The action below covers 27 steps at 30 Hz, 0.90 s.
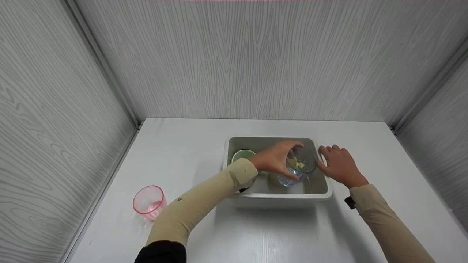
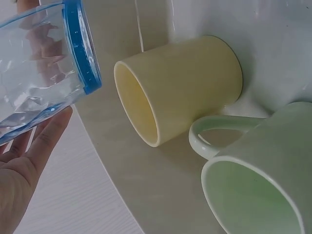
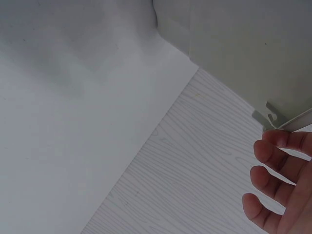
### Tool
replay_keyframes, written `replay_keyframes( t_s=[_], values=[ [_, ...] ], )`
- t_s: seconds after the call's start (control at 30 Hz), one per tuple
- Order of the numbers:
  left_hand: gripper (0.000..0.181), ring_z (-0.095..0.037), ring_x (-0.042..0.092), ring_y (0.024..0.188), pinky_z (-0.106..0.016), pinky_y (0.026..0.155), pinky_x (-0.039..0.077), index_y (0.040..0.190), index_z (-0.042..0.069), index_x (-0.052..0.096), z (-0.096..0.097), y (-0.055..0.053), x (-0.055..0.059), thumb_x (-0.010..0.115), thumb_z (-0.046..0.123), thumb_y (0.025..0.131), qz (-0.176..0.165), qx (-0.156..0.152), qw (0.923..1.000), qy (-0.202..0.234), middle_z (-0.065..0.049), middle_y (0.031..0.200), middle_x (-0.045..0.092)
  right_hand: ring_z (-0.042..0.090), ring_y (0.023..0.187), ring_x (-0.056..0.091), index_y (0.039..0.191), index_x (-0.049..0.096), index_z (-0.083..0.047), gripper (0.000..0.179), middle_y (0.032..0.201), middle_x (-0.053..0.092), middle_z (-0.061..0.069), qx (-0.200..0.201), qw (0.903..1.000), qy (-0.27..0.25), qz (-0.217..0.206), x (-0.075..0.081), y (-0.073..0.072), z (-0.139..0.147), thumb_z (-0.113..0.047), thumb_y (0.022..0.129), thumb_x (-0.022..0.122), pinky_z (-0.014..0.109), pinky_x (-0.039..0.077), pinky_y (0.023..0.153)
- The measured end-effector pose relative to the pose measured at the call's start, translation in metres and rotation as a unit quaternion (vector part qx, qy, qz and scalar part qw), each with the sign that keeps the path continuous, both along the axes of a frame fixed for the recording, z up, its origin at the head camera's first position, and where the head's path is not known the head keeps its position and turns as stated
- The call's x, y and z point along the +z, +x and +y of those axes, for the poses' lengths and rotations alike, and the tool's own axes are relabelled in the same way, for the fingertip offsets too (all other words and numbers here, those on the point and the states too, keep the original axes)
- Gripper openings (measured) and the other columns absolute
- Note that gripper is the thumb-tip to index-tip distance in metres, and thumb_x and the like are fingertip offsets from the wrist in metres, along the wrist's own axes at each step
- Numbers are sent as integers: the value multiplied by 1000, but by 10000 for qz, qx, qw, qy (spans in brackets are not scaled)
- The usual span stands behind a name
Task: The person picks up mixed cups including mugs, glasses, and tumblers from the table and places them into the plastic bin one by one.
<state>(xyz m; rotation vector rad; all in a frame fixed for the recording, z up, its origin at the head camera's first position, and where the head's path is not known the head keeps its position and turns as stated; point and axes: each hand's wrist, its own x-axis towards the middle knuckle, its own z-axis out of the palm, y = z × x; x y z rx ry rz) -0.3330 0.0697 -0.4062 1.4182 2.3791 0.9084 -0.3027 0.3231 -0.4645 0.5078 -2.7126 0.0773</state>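
Note:
My left hand point(image 1: 274, 157) reaches into a grey-white plastic bin point(image 1: 270, 195) and holds a clear drinking glass point(image 1: 292, 178) between thumb and fingers. The glass leans over, and a blue band shows on it in the left wrist view. Beside it in the bin lie a pale yellow cup point(image 2: 185, 90) and a light green mug point(image 2: 263, 161) with a handle; in the head view my left arm partly covers the mug. At the bin's right rim is my right hand point(image 1: 340, 166), its fingers loosely bent and the forefinger by the bin's corner in the right wrist view.
A pink-tinted glass point(image 1: 149, 201) stands on the white table point(image 1: 182, 149), left of the bin and close to my left forearm. Grey wood-grain panels point(image 1: 248, 65) enclose the table at the back and on both sides.

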Motion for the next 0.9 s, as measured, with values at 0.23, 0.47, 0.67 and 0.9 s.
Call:
replay_keyframes(
  t_s=[0.23,0.47,0.67,0.9],
  values=[
    [93,-17,52,116,-22,97,43,139,4,37,2,1,-1,84,34,66,156,29,9998,-102,-12,130,50,27,65,49,98,55,-3,32,80,65,13,11,10000,2,0,0,0,0,-32,88,51,45,41,59],
    [91,-17,52,115,-21,98,42,137,2,39,3,1,-3,84,35,65,320,40,9994,-156,-11,128,52,28,67,51,100,56,-2,30,80,64,13,48,10000,-73,22,1,1,0,-30,87,54,45,41,59],
    [91,-17,51,119,-23,102,39,137,1,38,3,-1,-6,82,38,66,415,15,9985,-346,-11,131,52,27,67,50,99,56,-3,29,78,63,12,69,9999,-90,34,0,1,1,-30,87,55,45,41,60],
    [92,-21,52,117,-24,100,41,137,0,37,4,-1,-8,83,37,66,372,-70,9982,-466,-12,129,52,27,66,49,99,56,-3,28,77,62,12,78,9999,-75,45,1,0,0,-28,86,57,44,39,58]
  ],
)
